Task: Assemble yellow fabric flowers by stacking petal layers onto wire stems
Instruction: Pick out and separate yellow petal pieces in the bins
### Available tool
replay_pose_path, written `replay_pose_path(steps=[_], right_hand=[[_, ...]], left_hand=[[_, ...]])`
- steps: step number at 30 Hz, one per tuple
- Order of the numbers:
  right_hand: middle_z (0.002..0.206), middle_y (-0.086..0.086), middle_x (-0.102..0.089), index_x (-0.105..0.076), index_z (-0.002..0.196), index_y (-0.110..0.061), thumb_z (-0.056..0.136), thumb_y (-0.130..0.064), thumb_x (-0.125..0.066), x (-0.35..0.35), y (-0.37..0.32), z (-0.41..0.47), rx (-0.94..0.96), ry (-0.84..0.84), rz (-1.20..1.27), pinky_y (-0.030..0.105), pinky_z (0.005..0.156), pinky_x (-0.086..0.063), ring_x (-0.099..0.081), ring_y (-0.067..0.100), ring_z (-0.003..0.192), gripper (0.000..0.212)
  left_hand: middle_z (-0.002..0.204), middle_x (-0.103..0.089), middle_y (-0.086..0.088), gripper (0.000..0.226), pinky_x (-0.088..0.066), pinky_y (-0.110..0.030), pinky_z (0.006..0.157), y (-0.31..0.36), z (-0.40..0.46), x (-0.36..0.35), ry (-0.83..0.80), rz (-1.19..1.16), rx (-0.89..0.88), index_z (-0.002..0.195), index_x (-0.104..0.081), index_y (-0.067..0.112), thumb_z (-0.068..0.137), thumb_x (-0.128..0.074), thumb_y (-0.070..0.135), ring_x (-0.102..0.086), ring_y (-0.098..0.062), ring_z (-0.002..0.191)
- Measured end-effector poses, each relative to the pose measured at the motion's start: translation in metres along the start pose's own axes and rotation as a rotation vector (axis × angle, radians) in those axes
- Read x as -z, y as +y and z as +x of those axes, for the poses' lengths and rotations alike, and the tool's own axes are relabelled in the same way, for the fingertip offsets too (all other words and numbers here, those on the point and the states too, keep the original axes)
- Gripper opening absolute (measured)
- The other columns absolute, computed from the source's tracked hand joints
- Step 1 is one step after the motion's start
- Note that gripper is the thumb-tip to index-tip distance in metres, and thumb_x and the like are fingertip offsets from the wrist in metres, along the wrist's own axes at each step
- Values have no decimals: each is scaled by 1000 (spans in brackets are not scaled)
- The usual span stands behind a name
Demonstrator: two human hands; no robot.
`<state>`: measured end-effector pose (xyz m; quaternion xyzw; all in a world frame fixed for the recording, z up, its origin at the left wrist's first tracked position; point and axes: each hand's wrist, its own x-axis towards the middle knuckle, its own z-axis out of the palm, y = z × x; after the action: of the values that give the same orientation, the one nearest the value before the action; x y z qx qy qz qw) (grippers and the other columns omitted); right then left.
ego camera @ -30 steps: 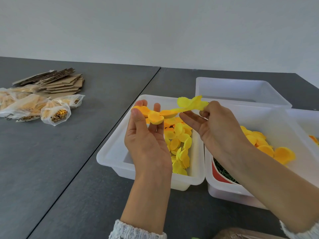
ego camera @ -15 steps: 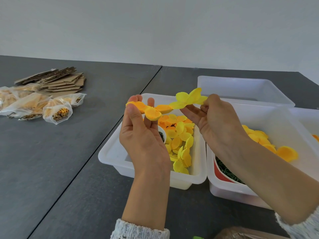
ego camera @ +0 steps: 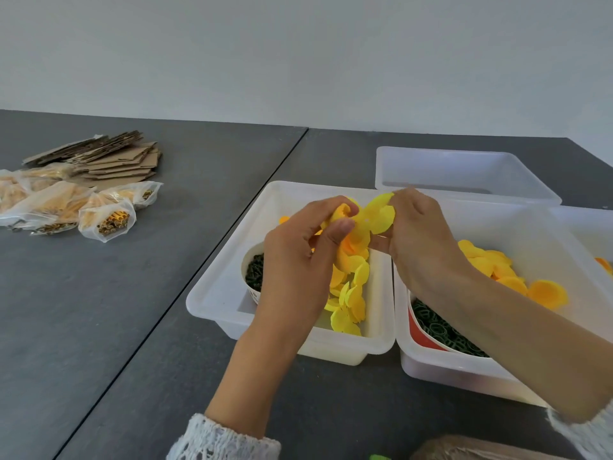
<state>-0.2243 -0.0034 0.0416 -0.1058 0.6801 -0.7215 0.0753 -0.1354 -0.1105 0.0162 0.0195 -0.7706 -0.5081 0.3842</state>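
My left hand (ego camera: pixel 298 254) pinches an orange-yellow petal layer (ego camera: pixel 345 214) between thumb and fingers above the near white tray (ego camera: pixel 225 287). My right hand (ego camera: pixel 418 240) pinches a lighter yellow petal layer (ego camera: pixel 381 212) right beside it; the two layers touch. Loose yellow petals (ego camera: pixel 348 303) lie in that tray under my hands. A second tray (ego camera: pixel 447 370) on the right holds more orange-yellow petals (ego camera: pixel 497 270). No wire stem shows in either hand.
A paper cup of dark green pieces (ego camera: pixel 253 277) stands in the near tray; a red cup of green rings (ego camera: pixel 434 327) stands in the right tray. An empty tray (ego camera: pixel 464 171) sits behind. Cardboard pieces (ego camera: pixel 109 157) and plastic bags (ego camera: pixel 83 210) lie far left.
My hands have come together and dropped lower over the tray. The two petal layers, earlier held spread apart in a line, are now bunched against each other between my fingers.
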Motion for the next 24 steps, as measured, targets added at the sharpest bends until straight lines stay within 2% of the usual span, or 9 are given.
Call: replay_pose_path(steps=[3,5,9,12,15,17,18,20,24], right_hand=[[62,15,-52,-45,72,-6,97,-3,-37,7,-2,12,-283,41,446,34,48,-58,-60,23,53,26],[66,12,-41,-43,70,-6,95,2,-40,10,-4,16,-396,73,633,35,40,-54,-49,22,53,26],[71,9,-40,-45,70,-3,90,11,-37,27,-12,27,-336,149,751,27,41,-53,-53,21,32,26],[66,9,-37,-47,67,-2,90,5,-36,46,-12,31,-177,103,430,31,52,-57,-62,23,45,27],[72,11,-47,-51,84,3,93,-2,-39,38,0,14,168,-190,-320,36,61,-58,-58,22,64,15],[77,3,-51,-53,87,-4,91,-5,-48,30,6,2,480,-459,-798,28,65,-48,-52,17,72,7],[82,-1,-52,-56,91,-8,92,-9,-50,26,7,-3,536,-600,-949,24,66,-42,-50,13,75,6],[91,-3,-55,-59,100,-15,96,-16,-49,22,8,-9,547,-693,-1033,22,69,-38,-51,9,81,11],[79,-8,-60,-64,89,-17,93,-8,-52,16,-8,-17,634,-377,-647,20,65,-41,-53,9,72,15]], left_hand=[[91,-73,0,23,-58,-30,78,-1,-2,4,8,-151,58,104,-70,13,98,-52,26,-71,-15,91],[93,-73,-5,27,-58,-36,82,-2,-8,3,82,-361,148,102,-69,10,98,-50,29,-71,-21,96],[99,-71,3,29,-56,-34,81,-12,-20,19,383,-651,223,98,-66,10,96,-46,32,-69,-24,105],[113,-68,-7,34,-58,-35,82,-17,-24,33,286,-707,237,108,-65,8,93,-47,33,-65,-30,113],[109,-70,-5,31,-58,-42,87,-18,-23,30,171,-746,278,107,-67,12,92,-50,33,-64,-33,115],[103,-73,-2,32,-57,-44,89,-15,-19,23,109,-789,300,106,-69,15,87,-57,38,-65,-32,113],[103,-73,-2,35,-57,-43,87,-14,-18,20,78,-796,309,105,-70,16,83,-60,40,-66,-32,111],[104,-73,-5,39,-58,-40,82,-13,-17,15,34,-779,324,106,-70,15,79,-63,42,-67,-30,108],[109,-69,-20,49,-58,-38,78,-12,-19,12,40,-738,390,108,-68,8,75,-68,43,-68,-33,105]])
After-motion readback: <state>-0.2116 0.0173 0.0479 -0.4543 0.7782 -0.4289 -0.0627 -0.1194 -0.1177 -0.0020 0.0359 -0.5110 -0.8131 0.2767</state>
